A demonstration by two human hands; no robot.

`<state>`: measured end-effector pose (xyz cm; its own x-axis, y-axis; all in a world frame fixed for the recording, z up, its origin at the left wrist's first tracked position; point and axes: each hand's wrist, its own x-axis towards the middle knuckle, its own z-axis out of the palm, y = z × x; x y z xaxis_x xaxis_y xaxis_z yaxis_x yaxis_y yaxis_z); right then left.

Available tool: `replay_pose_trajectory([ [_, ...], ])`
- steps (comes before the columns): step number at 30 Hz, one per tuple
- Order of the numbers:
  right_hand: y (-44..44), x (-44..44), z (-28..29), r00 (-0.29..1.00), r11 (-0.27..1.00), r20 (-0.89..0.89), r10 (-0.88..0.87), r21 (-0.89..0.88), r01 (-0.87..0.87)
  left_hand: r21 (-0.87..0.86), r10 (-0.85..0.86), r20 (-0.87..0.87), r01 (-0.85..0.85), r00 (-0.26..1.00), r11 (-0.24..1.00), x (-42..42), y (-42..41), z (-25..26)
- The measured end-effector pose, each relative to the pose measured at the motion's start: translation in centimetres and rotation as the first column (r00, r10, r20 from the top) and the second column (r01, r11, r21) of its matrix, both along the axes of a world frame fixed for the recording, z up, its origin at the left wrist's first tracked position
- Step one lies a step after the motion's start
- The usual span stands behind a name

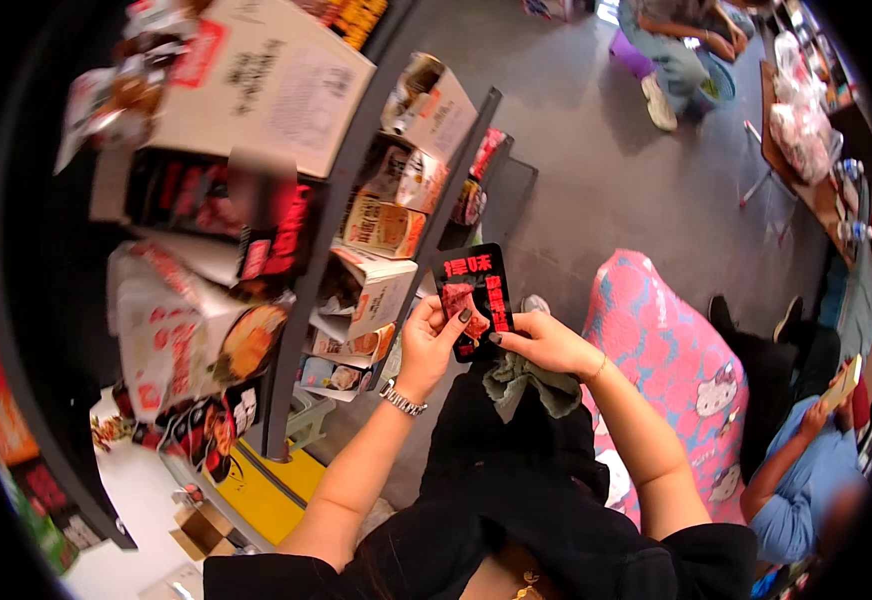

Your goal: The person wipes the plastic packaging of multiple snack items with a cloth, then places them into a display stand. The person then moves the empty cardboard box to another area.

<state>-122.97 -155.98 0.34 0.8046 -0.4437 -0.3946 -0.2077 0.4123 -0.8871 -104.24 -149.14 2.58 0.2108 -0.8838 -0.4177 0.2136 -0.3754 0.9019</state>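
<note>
A flat black snack packet (460, 291) with red writing and a picture of meat is held between my two hands in front of my body. My left hand (433, 341) grips its left edge, thumb across the front. The lower right side of the packet is pinched by my right hand (552, 343), with the thumb on top. Just below the right hand hangs a crumpled grey-green cloth (532, 386); whether the fingers also hold it cannot be seen. Dark shelves on my left carry opened cartons, among them one with a black-and-red food packet (286, 232).
A large cardboard box (271, 82) tops the shelf, with smaller open cartons (364, 292) lower down. To my right is a pink patterned cover (661, 360). One person (803, 465) sits beyond it; another (676, 52) sits near a blue basket (713, 82). A table (773, 127) bears plastic bags.
</note>
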Motion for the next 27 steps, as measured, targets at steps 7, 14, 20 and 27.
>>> replay_pose_trajectory([
  [7,-0.8,0.1,6.7,0.990,0.958,0.093,-0.104,-0.257,0.125,-0.162,-0.068,0.167,0.095,0.984,0.982,1.0,0.4,8.6],
  [14,-2.5,1.0,12.4,0.999,0.709,0.043,0.018,-0.705,0.017,-0.292,-0.053,0.361,0.167,0.931,0.942,2.7,0.6,13.9],
  [20,-2.6,2.2,14.9,0.978,0.776,0.185,-0.102,-0.600,0.194,-0.336,0.059,0.467,0.115,0.882,0.935,3.9,-0.2,19.0],
  [27,-2.1,3.5,15.2,0.953,0.836,0.259,-0.155,-0.479,0.266,-0.458,0.228,0.261,-0.088,0.938,0.884,4.9,1.1,20.2],
])
